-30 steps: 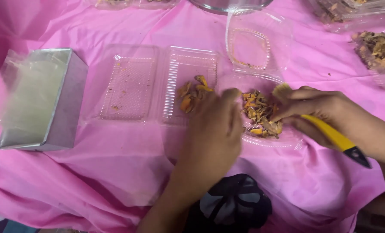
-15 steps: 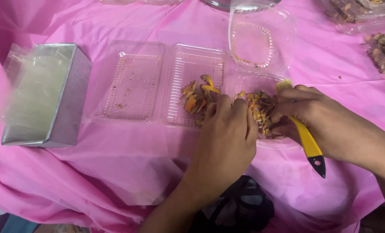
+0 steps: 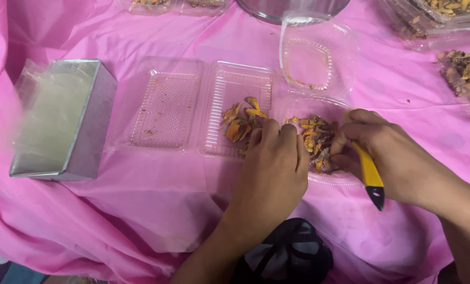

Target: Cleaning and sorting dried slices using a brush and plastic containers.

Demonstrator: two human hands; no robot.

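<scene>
Head view: my left hand [image 3: 271, 168] lies palm down, fingers curled together, on the edge of an open clear clamshell tray [image 3: 193, 105], fingertips touching the orange-brown dried pieces [image 3: 240, 122] in its right half; can't tell if it pinches any. My right hand [image 3: 387, 152] is clamped round a yellow-handled knife [image 3: 371, 176], black butt end pointing toward me, blade hidden under my fingers, pressed into a second pile of dried pieces [image 3: 314, 139] in a round clear container [image 3: 336, 179] just beside. Pink tablecloth [image 3: 140, 210] under all. Metal box [image 3: 61, 118] well apart at left. Empty clear lid [image 3: 311, 60] stands behind the pile
</scene>
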